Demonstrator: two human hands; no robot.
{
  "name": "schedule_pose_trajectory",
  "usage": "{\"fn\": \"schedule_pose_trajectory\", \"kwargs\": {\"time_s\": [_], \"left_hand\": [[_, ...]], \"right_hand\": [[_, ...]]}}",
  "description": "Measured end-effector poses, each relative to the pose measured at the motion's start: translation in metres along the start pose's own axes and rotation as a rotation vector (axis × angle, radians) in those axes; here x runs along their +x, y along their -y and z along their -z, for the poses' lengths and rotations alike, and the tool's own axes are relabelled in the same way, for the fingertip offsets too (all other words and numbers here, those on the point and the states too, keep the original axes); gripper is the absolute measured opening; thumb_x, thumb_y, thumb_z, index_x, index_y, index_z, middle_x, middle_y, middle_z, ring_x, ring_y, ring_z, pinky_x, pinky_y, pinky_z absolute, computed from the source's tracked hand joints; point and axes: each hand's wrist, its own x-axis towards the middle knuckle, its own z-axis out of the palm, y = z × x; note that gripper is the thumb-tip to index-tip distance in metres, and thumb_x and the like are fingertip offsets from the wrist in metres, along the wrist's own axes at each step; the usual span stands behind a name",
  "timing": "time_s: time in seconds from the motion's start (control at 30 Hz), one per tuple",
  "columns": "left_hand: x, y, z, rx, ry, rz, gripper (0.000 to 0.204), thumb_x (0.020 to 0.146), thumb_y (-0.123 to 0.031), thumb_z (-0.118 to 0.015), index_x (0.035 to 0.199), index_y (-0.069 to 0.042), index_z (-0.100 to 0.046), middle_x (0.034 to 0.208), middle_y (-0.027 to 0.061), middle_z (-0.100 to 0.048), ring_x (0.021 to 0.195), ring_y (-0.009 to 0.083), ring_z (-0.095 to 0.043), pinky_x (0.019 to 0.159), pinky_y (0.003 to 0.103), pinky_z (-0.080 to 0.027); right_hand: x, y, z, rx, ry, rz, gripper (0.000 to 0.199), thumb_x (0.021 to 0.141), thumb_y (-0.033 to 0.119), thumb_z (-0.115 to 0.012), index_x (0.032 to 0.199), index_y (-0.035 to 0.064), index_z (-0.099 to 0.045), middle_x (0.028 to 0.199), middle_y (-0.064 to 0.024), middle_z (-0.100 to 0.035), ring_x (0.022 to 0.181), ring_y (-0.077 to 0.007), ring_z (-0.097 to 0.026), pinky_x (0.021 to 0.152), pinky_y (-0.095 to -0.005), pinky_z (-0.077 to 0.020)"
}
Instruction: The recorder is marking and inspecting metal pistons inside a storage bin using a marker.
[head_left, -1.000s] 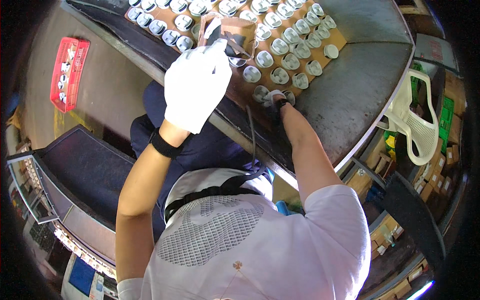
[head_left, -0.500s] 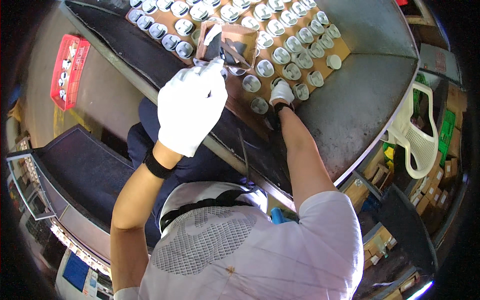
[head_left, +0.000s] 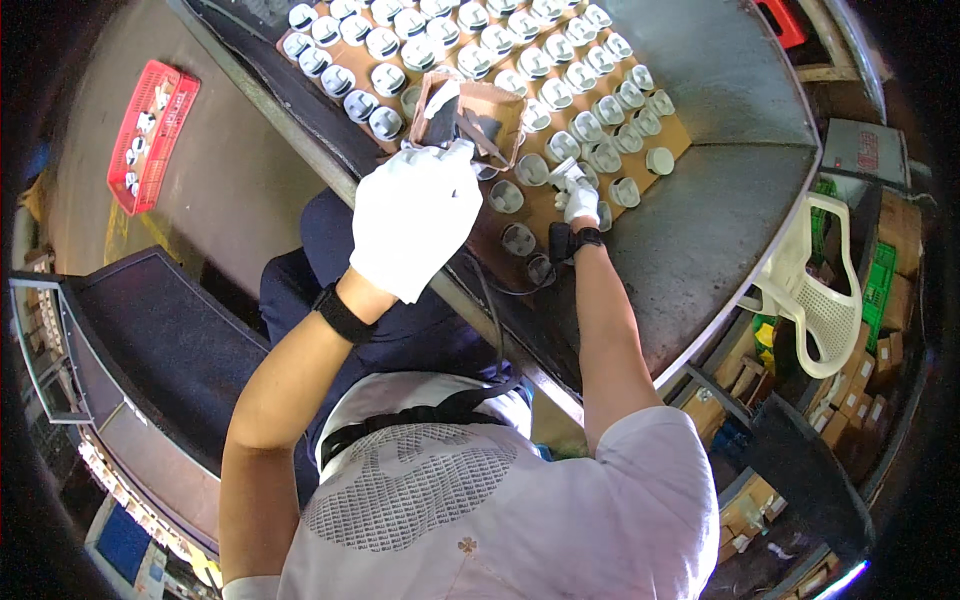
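My left hand (head_left: pixel 418 222), in a white glove, is closed in front of a small open cardboard box (head_left: pixel 515 120). Its fingertips are pinched together, and whatever they hold cannot be made out. Farther right my right hand (head_left: pixel 580 203), also gloved, grips a light grey metal piston (head_left: pixel 565 172), which is tilted above the others. Rows of similar pistons (head_left: pixel 505 197) stand on a brown cardboard sheet (head_left: pixel 672 135). Inside the box lie dark flat pieces (head_left: pixel 478 128) and a white scrap (head_left: pixel 440 98).
The dark metal workbench (head_left: pixel 710 215) has a raised rim. A dark cable (head_left: pixel 490 300) hangs over its near edge. On the floor at left stands a red crate (head_left: pixel 150 140) with pistons inside. A cream plastic chair (head_left: pixel 825 300) and cardboard boxes (head_left: pixel 845 400) are at right.
My right hand has come up from among the pistons, now with a tilted piston in its fingers. My left hand has shifted slightly right and down in the picture, still closed. The whole view has shifted a little.
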Motion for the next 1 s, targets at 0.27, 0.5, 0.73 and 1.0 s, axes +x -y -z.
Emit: {"fn": "schedule_pose_trajectory", "kwargs": {"time_s": [0.27,0.5,0.73,1.0], "left_hand": [[-0.008,0.003,0.0,-0.003,-0.056,-0.064,0.011,0.087,-0.021,-0.056,0.086,-0.012,-0.063,0.072,0.0089,-0.062,0.068,0.027,-0.063,0.06,0.04,-0.051],[-0.005,0.006,0.006,0.01,-0.071,-0.241,0.024,0.091,-0.02,-0.054,0.11,-0.009,-0.064,0.1,0.011,-0.067,0.085,0.0262,-0.066,0.072,0.039,-0.052],[0.011,-0.004,-0.022,-1.623,0.35,0.308,0.034,0.1,-0.02,-0.052,0.13,-0.003,-0.05,0.103,0.0079,-0.066,0.085,0.0168,-0.065,0.074,0.027,-0.054],[0.011,-0.014,-0.005,-1.644,0.539,0.148,0.066,0.084,-0.004,-0.072,0.142,-0.001,-0.039,0.108,0.0101,-0.065,0.083,0.0134,-0.066,0.068,0.026,-0.057]], "right_hand": [[-0.048,0.119,-0.009,0.055,0.442,0.605,0.035,0.093,0.014,-0.063,0.126,0.0036,-0.06,0.106,-0.005,-0.068,0.089,-0.0166,-0.065,0.073,-0.0296,-0.0542],[-0.127,0.212,-0.006,-0.663,0.181,0.989,0.041,0.084,0.017,-0.067,0.122,0.0028,-0.063,0.114,-0.0122,-0.069,0.102,-0.0237,-0.066,0.089,-0.0337,-0.0514],[-0.165,0.243,-0.018,-0.866,0.185,1.228,0.042,0.085,0.022,-0.065,0.122,0.0042,-0.063,0.117,-0.0143,-0.068,0.107,-0.0282,-0.064,0.094,-0.0344,-0.0504],[-0.164,0.222,-0.019,-1.034,0.398,1.2,0.04,0.083,0.022,-0.065,0.12,0.0062,-0.065,0.116,-0.0143,-0.068,0.107,-0.0305,-0.064,0.092,-0.0377,-0.051]]}}
